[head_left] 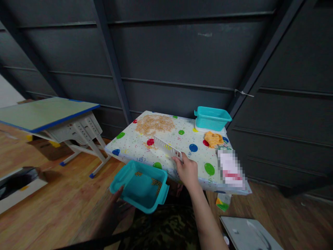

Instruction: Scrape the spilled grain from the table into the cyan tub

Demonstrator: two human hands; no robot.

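My right hand (186, 169) grips one end of a long white slotted plastic strip (168, 147), which slants over the balloon-print tablecloth (171, 132). Beyond its tip lies a spread-out pile of tan beans or grains (156, 124), with a few strays nearer me. Below the table's front edge, my left hand (118, 201) has its thumb over the rim of a teal plastic basin (145, 202); its other fingers are beneath, partly hidden. Inside the basin sit two small clusters of beans (157, 185).
A second teal basin (213, 118) stands at the table's back right on something white, beside a crumpled orange cloth (213, 139). A pixelated sheet (231, 169) lies at the front right corner. Another desk (49, 111) stands left, and a dark wall (177, 52) rises behind.
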